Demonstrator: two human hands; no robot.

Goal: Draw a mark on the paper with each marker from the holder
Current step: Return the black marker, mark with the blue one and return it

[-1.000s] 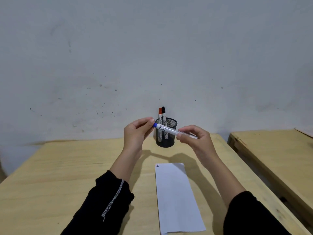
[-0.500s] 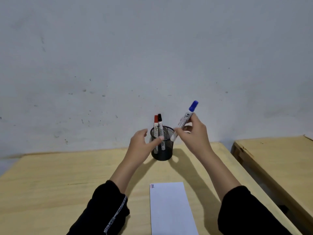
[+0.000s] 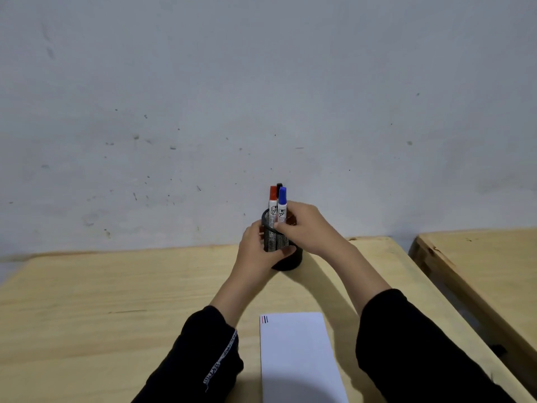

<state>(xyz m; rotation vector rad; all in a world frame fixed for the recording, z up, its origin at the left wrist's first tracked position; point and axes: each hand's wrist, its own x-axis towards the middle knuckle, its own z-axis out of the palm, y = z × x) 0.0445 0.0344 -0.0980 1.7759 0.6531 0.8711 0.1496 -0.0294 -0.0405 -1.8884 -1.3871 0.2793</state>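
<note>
As hands grip, holder [image 3: 277,239] holds markers [image 3: 278,205]

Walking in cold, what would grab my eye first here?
Two hands meet at a black mesh holder at the far edge of the wooden table: the left hand steadies it while the right hand holds a blue-capped marker standing in it beside a red-capped marker. Nearer lies white paper with short marks in its corner.

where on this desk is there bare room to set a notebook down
The whole left side of the desk is bare, bordered by the left sleeve and the wall. It is crowded mid-desk: both hands at the holder, and the paper between the sleeves.
</note>
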